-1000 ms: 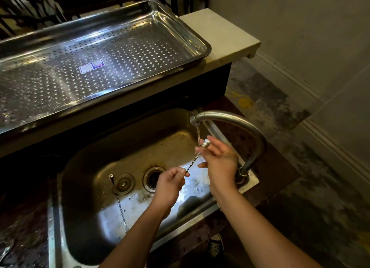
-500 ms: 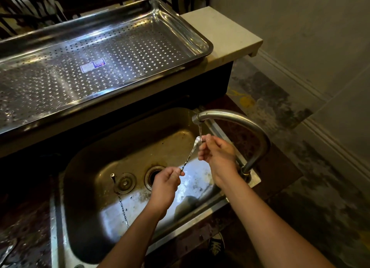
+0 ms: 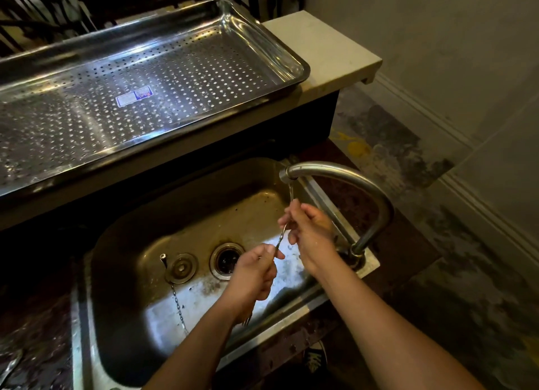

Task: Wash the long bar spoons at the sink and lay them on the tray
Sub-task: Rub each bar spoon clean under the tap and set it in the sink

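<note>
the spoon (image 3: 280, 238), gripped by the left hand (image 3: 256, 271) and pinched by the right hand (image 3: 310, 229), is being rinsed; the tray (image 3: 293, 55) is needed next.

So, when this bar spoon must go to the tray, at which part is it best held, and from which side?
Probably at the thin shaft near its middle, pinched from the left side, as the left hand does. The bar spoon is long, slim and wet, tilted up to the tap, where the right hand covers its upper end.
</note>
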`<action>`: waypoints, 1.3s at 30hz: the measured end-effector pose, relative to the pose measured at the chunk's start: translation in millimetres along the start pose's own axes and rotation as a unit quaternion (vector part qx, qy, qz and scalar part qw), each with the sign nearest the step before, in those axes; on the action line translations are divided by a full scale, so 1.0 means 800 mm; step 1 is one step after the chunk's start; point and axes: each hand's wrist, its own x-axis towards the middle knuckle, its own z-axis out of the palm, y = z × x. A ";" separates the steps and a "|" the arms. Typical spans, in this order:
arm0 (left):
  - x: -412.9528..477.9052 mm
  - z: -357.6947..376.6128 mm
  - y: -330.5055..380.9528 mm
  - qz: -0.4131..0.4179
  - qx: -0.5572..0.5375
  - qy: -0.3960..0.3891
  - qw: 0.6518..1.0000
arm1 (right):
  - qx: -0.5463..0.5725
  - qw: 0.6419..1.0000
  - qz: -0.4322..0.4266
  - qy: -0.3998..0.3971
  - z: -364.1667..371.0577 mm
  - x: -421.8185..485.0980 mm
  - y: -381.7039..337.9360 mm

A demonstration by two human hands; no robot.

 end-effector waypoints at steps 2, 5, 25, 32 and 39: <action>0.001 0.005 -0.001 0.019 0.027 0.012 0.999 | -0.024 0.999 -0.027 0.008 0.000 0.002 -0.005; 0.008 0.002 0.002 0.019 0.014 0.023 0.999 | -0.026 0.998 -0.022 -0.052 0.005 -0.007 -0.005; 0.048 0.034 0.101 0.204 0.106 0.059 0.971 | -0.207 0.970 -0.106 -0.064 0.015 -0.007 -0.030; 0.045 0.023 0.109 0.388 0.250 0.185 0.868 | -0.253 0.950 -0.174 -0.056 0.032 -0.005 -0.035; 0.033 0.003 0.113 0.299 -0.004 0.300 0.906 | -0.387 0.906 -0.153 -0.080 0.023 0.010 -0.037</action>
